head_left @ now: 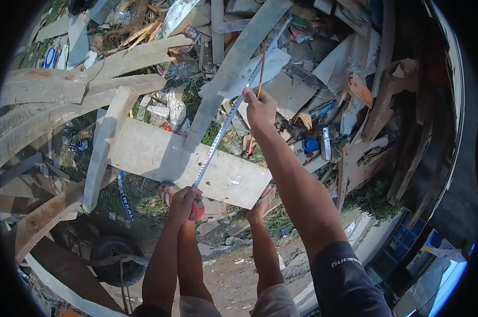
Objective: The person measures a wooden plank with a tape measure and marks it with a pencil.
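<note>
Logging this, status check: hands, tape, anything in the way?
Left hand on red tape measure. Right hand on extended blade. Wide board below, scrap wood around.

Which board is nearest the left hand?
The wide, pale board crossing beneath the tape, its near edge by the left hand. The plank at its left end is narrower.

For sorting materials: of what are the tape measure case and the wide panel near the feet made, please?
Tape measure case: probably plastic, by its smooth red surface. Wide panel: perhaps plywood or fibre-cement, matte and pale, judging by flat face, straight edges and dark marks.
</note>
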A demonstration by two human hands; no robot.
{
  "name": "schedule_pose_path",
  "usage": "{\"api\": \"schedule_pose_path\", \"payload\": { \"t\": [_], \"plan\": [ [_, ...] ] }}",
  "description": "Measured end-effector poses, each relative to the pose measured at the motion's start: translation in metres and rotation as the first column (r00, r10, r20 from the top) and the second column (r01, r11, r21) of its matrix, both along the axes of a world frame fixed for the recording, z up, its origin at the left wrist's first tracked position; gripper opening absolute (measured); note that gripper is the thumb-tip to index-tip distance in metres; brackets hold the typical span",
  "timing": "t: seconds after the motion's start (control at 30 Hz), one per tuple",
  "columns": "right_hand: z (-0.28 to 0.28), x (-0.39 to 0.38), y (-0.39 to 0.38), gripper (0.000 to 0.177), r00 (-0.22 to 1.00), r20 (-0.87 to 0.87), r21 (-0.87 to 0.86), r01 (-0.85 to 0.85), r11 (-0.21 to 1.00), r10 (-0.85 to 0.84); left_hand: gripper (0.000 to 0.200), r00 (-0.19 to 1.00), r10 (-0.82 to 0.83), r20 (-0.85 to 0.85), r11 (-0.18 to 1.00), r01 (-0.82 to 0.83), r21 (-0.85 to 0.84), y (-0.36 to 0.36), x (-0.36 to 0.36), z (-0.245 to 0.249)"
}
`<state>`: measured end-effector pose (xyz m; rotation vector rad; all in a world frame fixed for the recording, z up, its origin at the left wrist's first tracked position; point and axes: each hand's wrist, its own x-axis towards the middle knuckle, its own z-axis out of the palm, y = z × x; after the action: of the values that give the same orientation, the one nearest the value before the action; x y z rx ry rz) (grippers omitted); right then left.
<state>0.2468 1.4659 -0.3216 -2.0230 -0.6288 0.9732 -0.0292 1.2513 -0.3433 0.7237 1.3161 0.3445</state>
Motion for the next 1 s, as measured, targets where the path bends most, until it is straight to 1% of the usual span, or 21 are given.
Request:
{"api": "schedule_pose_path", "payload": {
  "t": [0.07,0.13,0.2,0.23,0.27,0.3,0.4,0.47,0.5,0.53,0.57,0.6,0.63,0.67,0.7,0.73,0.8,0.83,0.9,0.93,1.0],
  "plan": [
    [-0.017,-0.006,0.012,0.027,0.999,0.03,0.081,-0.043,0.996,0.04,0.042,0.997,0.008,0.075,0.997,-0.014,0.074,0.044,0.012,-0.031],
    [-0.004,-0.009,0.03,0.028,0.966,0.239,0.025,-0.11,0.994,0.101,0.043,0.995,-0.084,0.061,0.991,0.077,0.108,0.076,0.015,-0.053],
    [-0.008,-0.003,0.044,0.029,0.958,0.262,-0.009,-0.117,0.993,0.115,0.044,0.994,-0.082,0.078,0.995,0.078,0.058,0.092,0.011,-0.069],
    [-0.011,-0.002,0.048,0.029,0.941,0.288,-0.074,-0.165,0.984,0.179,0.045,0.993,-0.092,0.078,0.996,0.092,0.015,0.095,0.009,-0.074],
    [-0.014,-0.001,0.051,0.029,0.92,0.305,-0.14,-0.21,0.968,0.244,0.045,0.993,-0.086,0.085,0.996,0.085,0.011,0.093,0.008,-0.077],
    [-0.016,-0.003,0.05,0.03,0.906,0.313,-0.167,-0.244,0.955,0.286,0.045,0.995,-0.067,0.072,0.997,0.065,0.037,0.089,0.006,-0.08],
    [-0.03,-0.007,0.052,0.033,0.868,0.361,-0.185,-0.292,0.938,0.341,0.046,0.999,-0.033,0.04,0.995,0.029,0.093,0.072,-0.003,-0.09],
    [-0.045,-0.001,0.056,0.035,0.844,0.393,-0.223,-0.297,0.928,0.365,0.046,0.999,-0.052,-0.002,0.997,0.052,-0.049,0.055,-0.01,-0.095],
    [-0.054,0.003,0.057,0.037,0.819,0.42,-0.259,-0.304,0.917,0.39,0.047,0.999,-0.04,-0.036,0.997,0.037,-0.066,0.049,-0.01,-0.096],
    [-0.054,0.001,0.056,0.039,0.818,0.414,-0.273,-0.307,0.912,0.399,0.047,0.998,-0.026,-0.052,0.996,0.022,-0.09,0.033,-0.011,-0.111],
    [-0.051,0.002,0.055,0.039,0.834,0.341,-0.318,-0.332,0.888,0.434,0.048,0.996,-0.009,-0.093,1.0,0.007,-0.029,0.018,-0.011,-0.127],
    [-0.057,0.003,0.055,0.038,0.813,0.359,-0.333,-0.347,0.877,0.458,0.048,0.989,0.013,-0.144,0.999,-0.009,0.031,0.004,-0.017,-0.135],
    [-0.057,0.0,0.051,0.039,0.797,0.369,-0.354,-0.355,0.865,0.478,0.05,0.983,0.043,-0.176,0.999,-0.044,0.001,0.004,-0.014,-0.116],
    [-0.059,0.0,0.05,0.04,0.789,0.347,-0.34,-0.397,0.852,0.506,0.045,0.971,0.043,-0.236,0.999,-0.045,-0.003,-0.006,-0.014,-0.125],
    [-0.07,-0.001,0.046,0.04,0.81,0.329,-0.324,-0.386,0.864,0.486,0.045,0.969,0.076,-0.237,0.992,-0.097,-0.079,-0.005,-0.012,-0.117],
    [-0.078,0.0,0.045,0.038,0.804,0.34,-0.317,-0.389,0.865,0.487,0.045,0.97,0.107,-0.217,0.991,-0.12,-0.051,-0.009,-0.013,-0.121],
    [-0.087,-0.001,0.044,0.037,0.801,0.347,-0.336,-0.38,0.862,0.488,0.045,0.97,0.101,-0.219,0.992,-0.114,-0.048,-0.008,-0.014,-0.125],
    [-0.089,0.001,0.043,0.038,0.768,0.393,-0.318,-0.402,0.859,0.505,0.045,0.965,0.11,-0.238,0.99,-0.127,-0.056,-0.005,-0.014,-0.13],
    [-0.094,0.006,0.043,0.038,0.755,0.391,-0.324,-0.423,0.846,0.527,0.05,0.955,-0.001,-0.296,0.993,-0.033,-0.11,0.002,-0.014,-0.139],
    [-0.095,0.007,0.043,0.038,0.741,0.407,-0.327,-0.428,0.843,0.534,0.05,0.953,0.008,-0.302,0.992,-0.045,-0.118,0.005,-0.014,-0.142],
    [-0.092,0.006,0.044,0.039,0.736,0.399,-0.34,-0.435,0.834,0.547,0.059,0.925,-0.139,-0.354,0.986,0.098,-0.132,0.01,-0.014,-0.149]
  ]
}}
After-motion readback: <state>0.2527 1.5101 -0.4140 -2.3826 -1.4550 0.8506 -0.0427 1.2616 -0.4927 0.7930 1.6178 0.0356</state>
